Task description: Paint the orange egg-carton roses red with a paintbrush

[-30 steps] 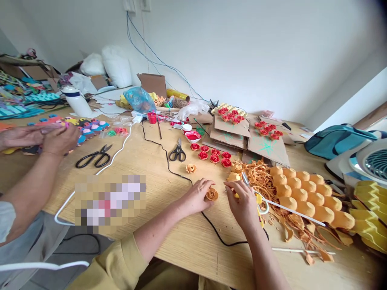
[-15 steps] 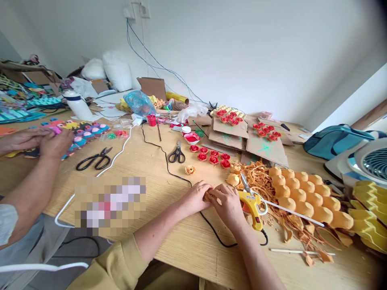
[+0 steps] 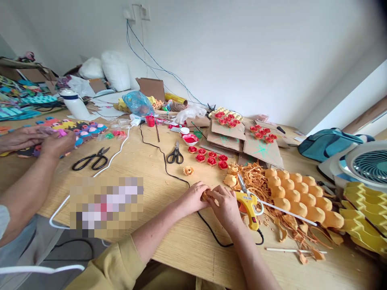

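Between my two hands, close to the table, is a small orange egg-carton piece (image 3: pixel 205 196), mostly covered by fingers. My left hand (image 3: pixel 195 196) is closed around it from the left. The fingertips of my right hand (image 3: pixel 224 204) pinch it from the other side. Just right of my right hand lies a yellow glue gun (image 3: pixel 250 209) with a white glue stick (image 3: pixel 290 210) in its back. A finished-looking orange paper flower (image 3: pixel 188 171) sits beyond my left hand, and several red paper flowers (image 3: pixel 211 161) stand in rows behind it.
Orange scraps (image 3: pixel 256 175) surround an orange egg tray (image 3: pixel 298 193) and silver scissors (image 3: pixel 242 184). Black-handled scissors (image 3: pixel 175 155) lie farther back, near a bowl of red paint (image 3: pixel 190 139). A black cord (image 3: pixel 165 161) crosses the table. At left, a co-worker's hands (image 3: pixel 57 141) handle something pink.
The view has shifted slightly, so most things sit a little farther left. My hands keep their hold on the orange piece with only small finger movement. The co-worker's hands have moved slightly.
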The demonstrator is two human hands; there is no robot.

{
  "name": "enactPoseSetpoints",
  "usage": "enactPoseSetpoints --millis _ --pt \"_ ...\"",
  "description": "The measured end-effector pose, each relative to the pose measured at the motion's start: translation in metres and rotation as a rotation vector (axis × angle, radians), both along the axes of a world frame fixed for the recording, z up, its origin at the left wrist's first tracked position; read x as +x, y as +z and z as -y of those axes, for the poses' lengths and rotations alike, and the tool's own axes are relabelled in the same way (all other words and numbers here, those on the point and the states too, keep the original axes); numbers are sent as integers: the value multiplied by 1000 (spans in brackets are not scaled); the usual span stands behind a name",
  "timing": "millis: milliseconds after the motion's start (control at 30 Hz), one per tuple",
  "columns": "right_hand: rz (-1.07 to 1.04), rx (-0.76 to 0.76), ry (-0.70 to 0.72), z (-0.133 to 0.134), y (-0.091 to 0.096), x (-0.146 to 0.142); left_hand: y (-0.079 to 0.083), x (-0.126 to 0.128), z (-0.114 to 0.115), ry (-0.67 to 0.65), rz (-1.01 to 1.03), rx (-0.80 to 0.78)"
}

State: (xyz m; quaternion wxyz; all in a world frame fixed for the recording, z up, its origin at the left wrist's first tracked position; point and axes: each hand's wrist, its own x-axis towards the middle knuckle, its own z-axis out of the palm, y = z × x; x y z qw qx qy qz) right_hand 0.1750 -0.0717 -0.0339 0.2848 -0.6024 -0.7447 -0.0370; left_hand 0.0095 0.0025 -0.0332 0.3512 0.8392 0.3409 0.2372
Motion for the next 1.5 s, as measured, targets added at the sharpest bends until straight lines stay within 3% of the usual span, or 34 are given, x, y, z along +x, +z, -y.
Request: enactPoseSetpoints --millis 367,633,933,1233,1500 --pt "21 112 1 5 11 -3 -2 1 -3 1 19 6" --pt "-105 325 -149 11 26 19 -1 -4 -4 19 -9 -11" --pt "-158 355 -172 11 27 21 1 -5 1 22 -55 66" --pt "-193 396 -186 10 26 24 9 -7 -10 181 -144 217" --pt "-215 412 -195 9 30 27 20 7 -30 270 -264 347"
